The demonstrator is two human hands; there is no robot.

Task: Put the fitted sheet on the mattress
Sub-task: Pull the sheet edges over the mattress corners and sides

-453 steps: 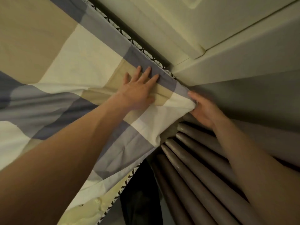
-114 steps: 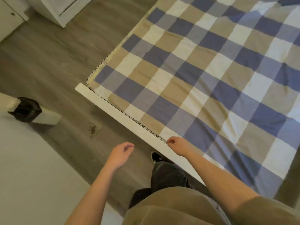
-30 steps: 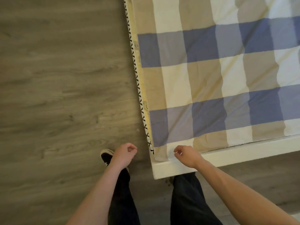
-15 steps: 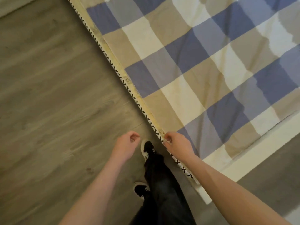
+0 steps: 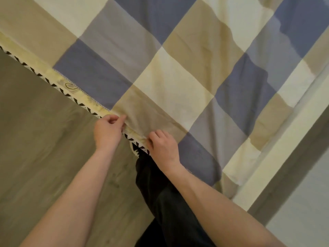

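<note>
The checked fitted sheet (image 5: 178,82), in blue, grey, tan and cream squares, lies spread over the mattress (image 5: 71,89), whose pale yellow side strip with black-and-white zigzag trim shows bare along the near edge beside the wood-look floor (image 5: 44,148). The left hand (image 5: 107,131) pinches the hem of a tan square between thumb and curled fingers, and just beside it the right hand (image 5: 163,147) curls its fingers round the same hem, with the cloth slightly bunched between the two. A dark trouser leg (image 5: 160,189) stands below the hands, and the white bed frame (image 5: 284,143) borders the sheet's end at the right.
</note>
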